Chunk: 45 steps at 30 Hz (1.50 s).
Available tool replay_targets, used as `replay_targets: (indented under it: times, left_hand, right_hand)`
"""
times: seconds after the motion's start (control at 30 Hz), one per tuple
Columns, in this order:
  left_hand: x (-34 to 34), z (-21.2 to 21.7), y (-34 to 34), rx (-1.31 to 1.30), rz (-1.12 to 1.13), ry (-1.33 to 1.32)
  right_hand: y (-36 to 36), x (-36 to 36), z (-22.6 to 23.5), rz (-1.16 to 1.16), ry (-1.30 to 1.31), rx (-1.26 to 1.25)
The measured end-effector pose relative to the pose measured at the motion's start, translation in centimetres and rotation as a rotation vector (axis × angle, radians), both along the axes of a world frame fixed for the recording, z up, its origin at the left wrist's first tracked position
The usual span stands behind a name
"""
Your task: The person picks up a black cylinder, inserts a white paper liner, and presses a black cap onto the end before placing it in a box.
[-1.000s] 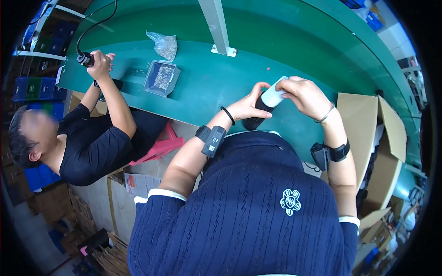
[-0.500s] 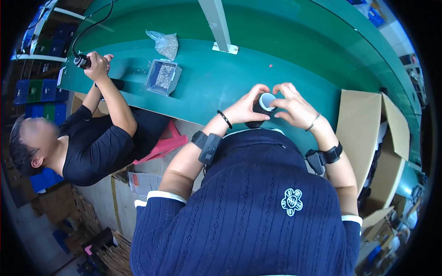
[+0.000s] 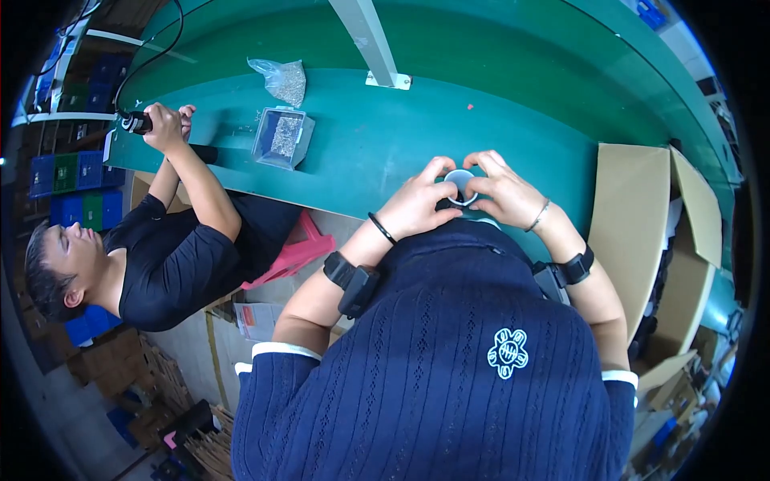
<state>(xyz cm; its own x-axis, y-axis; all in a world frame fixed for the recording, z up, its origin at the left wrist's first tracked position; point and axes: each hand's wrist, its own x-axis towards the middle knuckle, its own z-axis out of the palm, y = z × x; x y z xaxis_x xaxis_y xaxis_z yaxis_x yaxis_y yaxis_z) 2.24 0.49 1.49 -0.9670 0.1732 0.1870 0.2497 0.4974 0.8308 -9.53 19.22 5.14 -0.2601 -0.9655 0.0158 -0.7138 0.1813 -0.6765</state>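
Close in front of my chest, at the table's near edge, a black cup-like cylinder with a white inside and rim (image 3: 459, 178) has its round opening toward me. My left hand (image 3: 420, 200) grips its left side, fingers curled round the far side and thumb at the near rim. From the right, my right hand (image 3: 505, 194) closes on the same rim with bent fingers and thumb. The cylinder's outer wall is mostly hidden by my hands. Something dark shows inside the opening, too small to make out.
On the green table (image 3: 361, 136), a clear bin (image 3: 273, 152) of small metal parts stands near a plastic bag (image 3: 290, 84) of similar pieces. At left, a co-worker holds a corded black screwdriver (image 3: 136, 123). An open cardboard box (image 3: 630, 208) is at right; a post (image 3: 362, 36) rises behind.
The cylinder has turned and shifted slightly left, so its black side no longer shows. My right hand has come in from beside it onto the rim.
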Motion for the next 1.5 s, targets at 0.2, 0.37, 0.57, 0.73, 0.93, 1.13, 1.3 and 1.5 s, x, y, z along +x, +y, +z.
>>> replay_targets:
  times: [0.2, 0.37, 0.57, 0.73, 0.93, 1.13, 1.3, 1.5]
  left_hand:
    - [0.2, 0.2, 0.5, -0.038, 0.006, 0.048]
    - [0.6, 0.7, 0.9, -0.048, 0.02, 0.036]
    - [1.2, 0.7, 1.0, -0.017, 0.054, -0.022]
    - [0.3, 0.3, 0.8, 0.109, 0.067, -0.063]
    - [-2.4, -2.9, -3.4, 0.368, 0.228, -0.262]
    - [-3.0, -3.1, -3.3, 0.233, 0.245, -0.169]
    - [-1.7, -3.7, -5.2, 0.325, 0.161, -0.213]
    - [-5.2, 1.7, 0.3, 0.334, -0.028, -0.279]
  right_hand:
    - [0.1, 0.0, 0.2, 0.069, 0.049, 0.016]
    - [0.0, 0.1, 0.4, 0.094, 0.089, 0.005]
    - [-0.3, 0.5, 0.3, 0.086, 0.007, -0.03]
    - [-0.1, -0.1, -1.1, 0.026, -0.069, -0.033]
    - [3.0, -2.5, 1.0, -0.379, -0.179, -0.198]
    - [16.6, 2.1, 6.2, -0.819, -0.242, -0.129]
    - [29.5, 5.1, 7.1, -1.403, 0.164, 0.157]
    - [44.8, 4.7, 5.5, -1.746, 0.331, 0.483]
